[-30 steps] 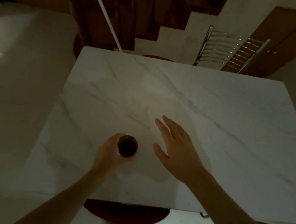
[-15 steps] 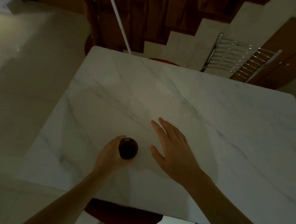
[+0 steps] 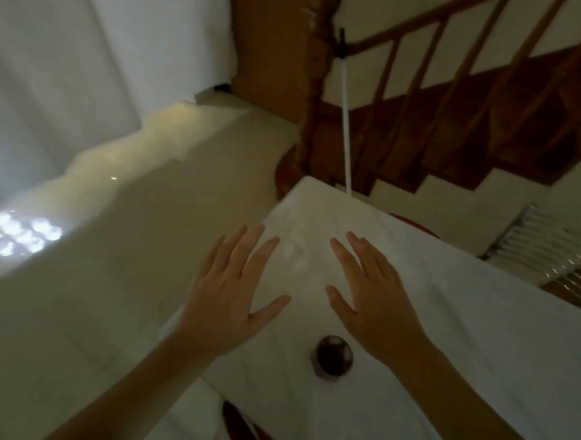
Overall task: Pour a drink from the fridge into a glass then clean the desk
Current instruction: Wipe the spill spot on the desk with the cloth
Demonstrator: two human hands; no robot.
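A glass of dark drink, seen from above, stands on the white marble table near its left front edge. My left hand hovers over the table's left edge, beyond and left of the glass, fingers spread and holding nothing. My right hand is raised just right of and beyond the glass, palm down, fingers apart, also holding nothing. Neither hand touches the glass. The picture is dim and blurred.
A wooden staircase with railing rises behind the table. A white pole leans at the table's far corner. A metal chair back stands at the right. A red stool sits under the table's front edge. Pale floor stretches to the left.
My left hand has let go of the glass and lifted away with open fingers. My view has swung left and up, so the table now sits at the right.
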